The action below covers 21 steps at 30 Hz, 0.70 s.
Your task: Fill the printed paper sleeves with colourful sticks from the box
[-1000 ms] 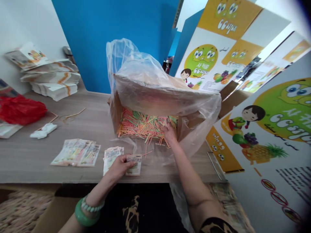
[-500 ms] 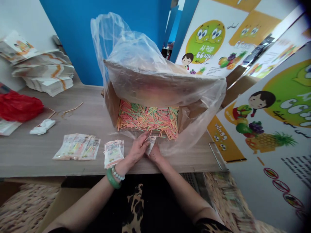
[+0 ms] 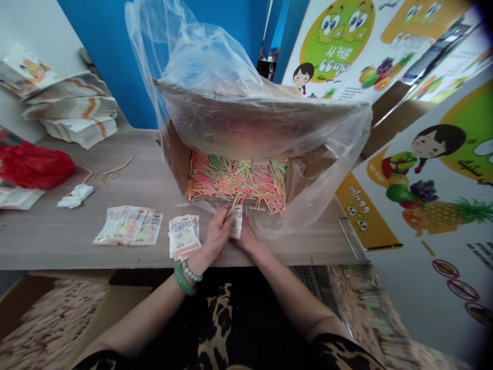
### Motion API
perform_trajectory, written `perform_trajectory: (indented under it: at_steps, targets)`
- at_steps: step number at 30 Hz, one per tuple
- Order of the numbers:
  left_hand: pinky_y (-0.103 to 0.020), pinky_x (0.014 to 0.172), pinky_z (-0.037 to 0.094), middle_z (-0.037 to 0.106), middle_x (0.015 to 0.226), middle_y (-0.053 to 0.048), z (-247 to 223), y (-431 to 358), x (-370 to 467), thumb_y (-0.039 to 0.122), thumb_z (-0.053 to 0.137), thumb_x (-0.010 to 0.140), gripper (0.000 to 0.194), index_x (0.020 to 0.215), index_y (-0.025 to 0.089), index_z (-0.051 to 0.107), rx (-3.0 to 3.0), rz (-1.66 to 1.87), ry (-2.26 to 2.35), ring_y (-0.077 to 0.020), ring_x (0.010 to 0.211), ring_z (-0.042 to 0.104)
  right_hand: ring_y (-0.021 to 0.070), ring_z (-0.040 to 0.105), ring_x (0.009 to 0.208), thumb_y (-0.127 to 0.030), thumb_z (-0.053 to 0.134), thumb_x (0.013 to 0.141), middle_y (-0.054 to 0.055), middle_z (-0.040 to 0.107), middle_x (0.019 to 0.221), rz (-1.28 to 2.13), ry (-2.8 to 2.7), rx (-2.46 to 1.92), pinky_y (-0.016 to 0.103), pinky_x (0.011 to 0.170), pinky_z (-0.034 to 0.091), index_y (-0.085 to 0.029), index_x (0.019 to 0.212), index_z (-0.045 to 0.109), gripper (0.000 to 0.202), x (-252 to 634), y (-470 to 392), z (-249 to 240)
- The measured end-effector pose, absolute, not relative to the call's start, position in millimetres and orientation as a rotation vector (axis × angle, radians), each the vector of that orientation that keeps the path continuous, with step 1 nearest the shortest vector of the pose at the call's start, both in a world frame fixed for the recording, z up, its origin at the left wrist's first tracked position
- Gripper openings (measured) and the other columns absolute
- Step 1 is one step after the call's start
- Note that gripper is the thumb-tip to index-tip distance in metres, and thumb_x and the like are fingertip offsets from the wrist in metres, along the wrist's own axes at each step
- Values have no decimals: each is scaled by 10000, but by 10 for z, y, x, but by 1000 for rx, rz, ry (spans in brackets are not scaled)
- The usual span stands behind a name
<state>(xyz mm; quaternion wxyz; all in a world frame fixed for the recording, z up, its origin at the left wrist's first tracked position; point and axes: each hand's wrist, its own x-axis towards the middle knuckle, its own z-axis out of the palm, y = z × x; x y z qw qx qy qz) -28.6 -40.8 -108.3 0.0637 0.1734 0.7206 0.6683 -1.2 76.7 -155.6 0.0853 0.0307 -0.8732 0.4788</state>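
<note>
Both hands meet at the table's front, just before an open carton lined with clear plastic (image 3: 327, 169). Pink, green and orange sticks (image 3: 239, 180) lie in it. My left hand (image 3: 219, 234) has its fingers closed on a small printed packet (image 3: 236, 222). Behind that packet, my right hand (image 3: 248, 237) holds its other side, its fingers partly hidden. Left of my hands is a small pile of packets (image 3: 185, 237), and farther left a fanned row of packets with colored sticks inside (image 3: 129, 226).
On the left are a red plastic bag (image 3: 36, 165), a crumpled white tissue (image 3: 76, 196) and stacked printed bags (image 3: 77, 110). Large printed cartons (image 3: 431, 205) stand at the right. Below the table, a box (image 3: 54, 313) holds many small pieces.
The view has shifted slightly, moving the table contents upward in the picture. The packet between my hands now stands more upright and shows more of its printed face.
</note>
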Motion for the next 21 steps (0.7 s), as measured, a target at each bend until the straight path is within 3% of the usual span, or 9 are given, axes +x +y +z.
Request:
perform_trajectory:
  at_steps: [4,10,15,18,21]
  targets:
    - [-448,1119,394,691,1214,-90,-1182,-464,-284,242,612,840,341,1174,206,673,433,2018,2167,-263,1203,589,272,466,1353,-262,527,911,116,551,1410,1132,-2694,265,493,1166,342,-220,1356,533,448,68,771,-1564]
    - [-379,889,528,720,1030,-71,-1193,-567,-290,294,580,859,318,1145,180,659,311,2070,1994,-234,947,663,275,554,1192,-254,464,936,151,626,1256,865,-2840,63,462,1052,439,-162,1297,552,382,64,750,-1389]
    - [-404,965,478,709,1051,-99,-944,-541,-411,184,520,881,245,1084,190,658,697,1605,2486,-268,1039,636,271,597,1131,-202,437,932,133,683,1177,859,-2877,117,463,1040,423,-205,1232,604,344,-72,892,-1252]
    - [-374,882,500,692,998,-125,-773,-438,-509,127,495,868,241,1052,180,642,864,1281,2637,-275,940,657,278,621,1094,-189,546,853,114,713,1107,979,-2840,161,437,1015,447,-219,1108,664,283,-194,992,-1221]
    - [-332,779,499,674,866,-100,-655,-335,-597,104,474,869,230,1019,187,628,886,1174,2673,-249,805,653,270,642,1054,-179,600,797,98,729,1059,1088,-2831,166,400,978,481,-231,1072,665,287,-292,1040,-1204]
